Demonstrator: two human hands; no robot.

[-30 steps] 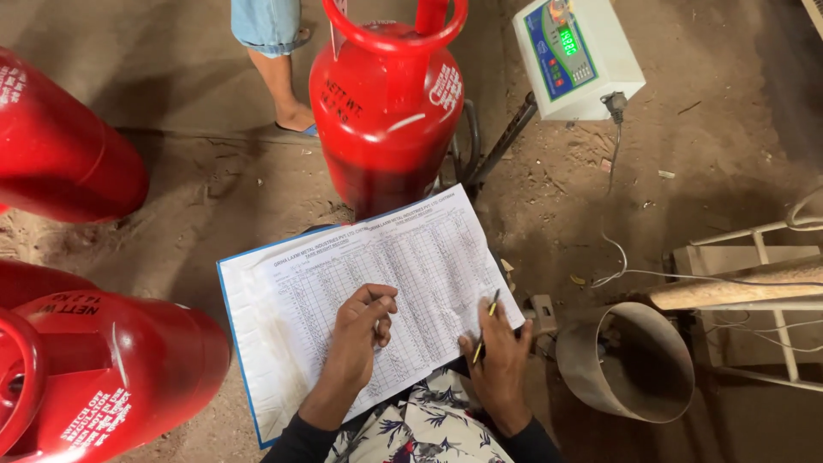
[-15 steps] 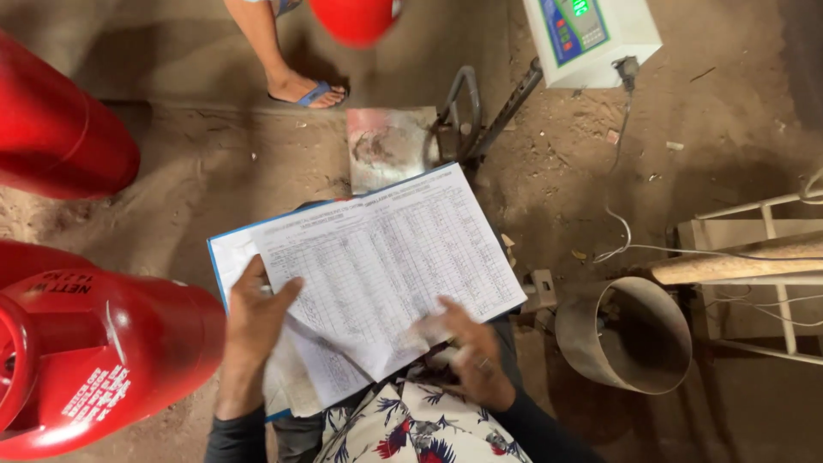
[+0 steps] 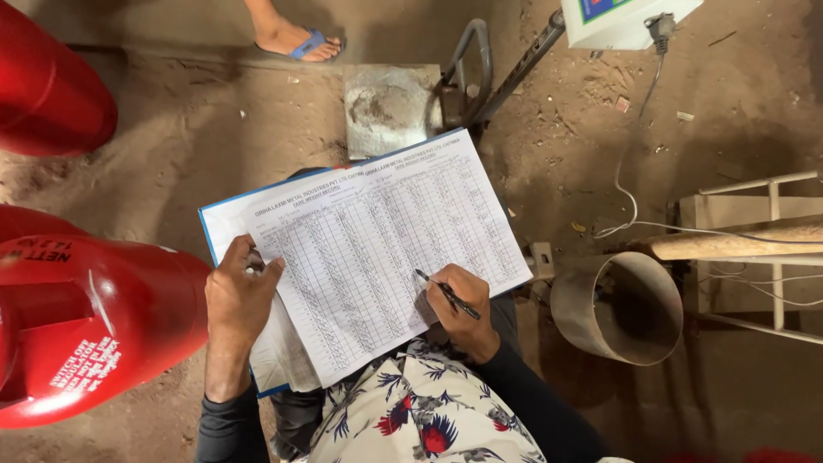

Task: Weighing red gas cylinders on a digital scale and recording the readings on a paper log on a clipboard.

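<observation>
Black pen (image 3: 448, 295) pinched in right-hand fingers (image 3: 446, 291); left-hand fingers (image 3: 249, 270) grip the sheet (image 3: 377, 240).

Red cylinder (image 3: 86, 330) at eight o'clock cut by left edge; scale display (image 3: 621, 21) at one o'clock cropped; sheet entries (image 3: 369, 257) illegibly small.
</observation>
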